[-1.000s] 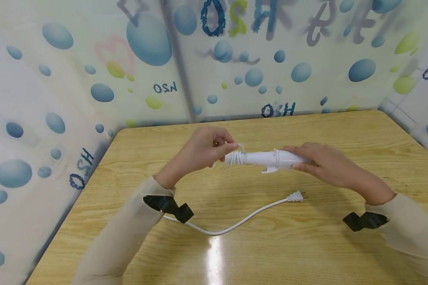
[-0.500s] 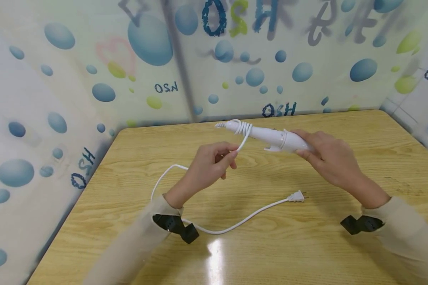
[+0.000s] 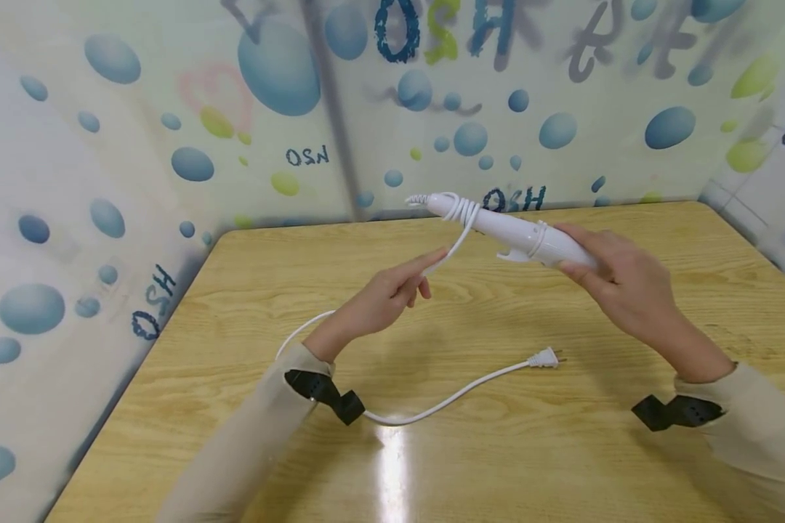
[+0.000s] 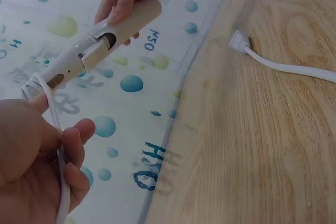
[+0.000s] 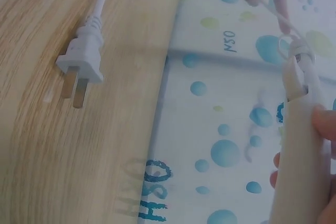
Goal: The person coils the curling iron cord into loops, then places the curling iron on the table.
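My right hand (image 3: 631, 287) grips the thick end of a white curling iron (image 3: 513, 231), raised above the far part of the table and tilted, its cord end higher. A lever (image 4: 96, 53) stands out from its side. Several turns of white power cord (image 3: 461, 211) loop round the handle near the ribbed cord end. From those turns the cord runs down through my left hand (image 3: 376, 301), which holds it between thumb and curled fingers. The index finger of that hand points toward the wound turns. In the right wrist view, fingers partly hide the iron's body (image 5: 302, 171).
The cord's rest lies in a curve on the wooden table (image 3: 602, 450), passing behind the left forearm. It ends in a two-pin plug (image 3: 544, 359) at the table's middle right. A patterned sheet (image 3: 432, 123) hangs behind and beside the table.
The curling iron has risen from near the tabletop and tilted cord end up. My left hand has come away from the wound turns, drawing the cord down, and its index finger has straightened.
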`<state>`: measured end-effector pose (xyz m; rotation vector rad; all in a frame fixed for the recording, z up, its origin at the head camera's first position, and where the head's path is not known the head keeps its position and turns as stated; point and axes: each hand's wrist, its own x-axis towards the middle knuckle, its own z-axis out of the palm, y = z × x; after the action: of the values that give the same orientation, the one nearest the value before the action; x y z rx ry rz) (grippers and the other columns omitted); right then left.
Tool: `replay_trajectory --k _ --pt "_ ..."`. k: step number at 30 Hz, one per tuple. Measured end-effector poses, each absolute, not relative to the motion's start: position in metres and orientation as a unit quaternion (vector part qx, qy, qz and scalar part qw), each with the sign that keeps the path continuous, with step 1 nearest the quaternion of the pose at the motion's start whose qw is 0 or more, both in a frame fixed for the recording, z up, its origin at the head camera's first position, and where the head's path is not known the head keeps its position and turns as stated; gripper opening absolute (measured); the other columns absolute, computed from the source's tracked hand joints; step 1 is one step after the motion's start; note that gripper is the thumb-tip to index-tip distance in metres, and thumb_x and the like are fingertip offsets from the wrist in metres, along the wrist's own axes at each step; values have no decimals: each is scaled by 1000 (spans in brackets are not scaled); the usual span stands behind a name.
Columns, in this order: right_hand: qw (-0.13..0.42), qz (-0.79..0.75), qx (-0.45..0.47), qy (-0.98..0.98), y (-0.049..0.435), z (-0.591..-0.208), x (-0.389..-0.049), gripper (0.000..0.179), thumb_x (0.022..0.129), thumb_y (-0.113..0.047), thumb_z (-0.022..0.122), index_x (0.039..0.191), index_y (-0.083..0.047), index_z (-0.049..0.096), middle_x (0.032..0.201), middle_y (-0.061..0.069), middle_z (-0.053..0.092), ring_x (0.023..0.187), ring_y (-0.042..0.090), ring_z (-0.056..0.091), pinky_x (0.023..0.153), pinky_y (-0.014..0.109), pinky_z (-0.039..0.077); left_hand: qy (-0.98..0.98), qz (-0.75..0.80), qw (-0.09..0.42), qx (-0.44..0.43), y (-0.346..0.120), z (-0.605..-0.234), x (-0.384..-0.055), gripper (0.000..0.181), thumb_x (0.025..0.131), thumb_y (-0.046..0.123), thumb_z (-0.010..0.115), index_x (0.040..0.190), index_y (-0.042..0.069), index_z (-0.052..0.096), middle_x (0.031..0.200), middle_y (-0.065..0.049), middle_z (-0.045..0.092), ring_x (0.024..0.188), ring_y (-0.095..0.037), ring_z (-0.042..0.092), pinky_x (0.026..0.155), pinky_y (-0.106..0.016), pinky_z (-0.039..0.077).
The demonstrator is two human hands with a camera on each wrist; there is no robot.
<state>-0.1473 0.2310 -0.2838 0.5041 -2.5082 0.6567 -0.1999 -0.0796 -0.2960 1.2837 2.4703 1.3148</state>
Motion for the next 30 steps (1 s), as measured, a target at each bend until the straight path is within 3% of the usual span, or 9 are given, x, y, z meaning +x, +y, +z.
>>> replay_trajectory --k 5,12,16,23,30 --pt "248 267 202 -909 231 -282 -144 45 91 -22 60 134 -16 49 106 18 60 78 28 52 54 38 35 770 493 63 399 -74 -304 -217 35 96 -1 41 130 -2 49 85 -12 62 64 -22 52 58 -26 44" --pt "239 271 236 -902 228 -279 -140 44 90 -19 60 133 -16 50 109 14 60 79 23 51 53 35 36 758 534 105 359 -70 -308 -233 27 95 1 47 118 -5 59 86 -13 66 62 -14 55 53 -24 42" --pt "235 269 249 -900 228 -280 -138 44 89 -15 62 132 -16 51 109 11 60 79 18 50 53 33 37 775 525 79 343 -73 -310 -241 25 95 7 50 114 -1 63 79 -15 64 55 -16 51 49 -25 41" --pt "225 281 276 -891 228 -282 -139 48 87 -7 63 132 -18 52 113 4 59 83 9 48 57 31 41 811 520 41 267 -82 -310 -253 18 91 15 60 95 2 70 69 -10 62 48 -17 44 44 -25 36" --pt "196 342 270 -879 230 -280 -136 49 87 -1 60 132 -16 52 121 -16 51 87 7 47 59 20 41 782 491 127 362 -89 -306 -261 27 95 12 51 118 3 62 86 -5 62 70 -16 50 59 -27 41"
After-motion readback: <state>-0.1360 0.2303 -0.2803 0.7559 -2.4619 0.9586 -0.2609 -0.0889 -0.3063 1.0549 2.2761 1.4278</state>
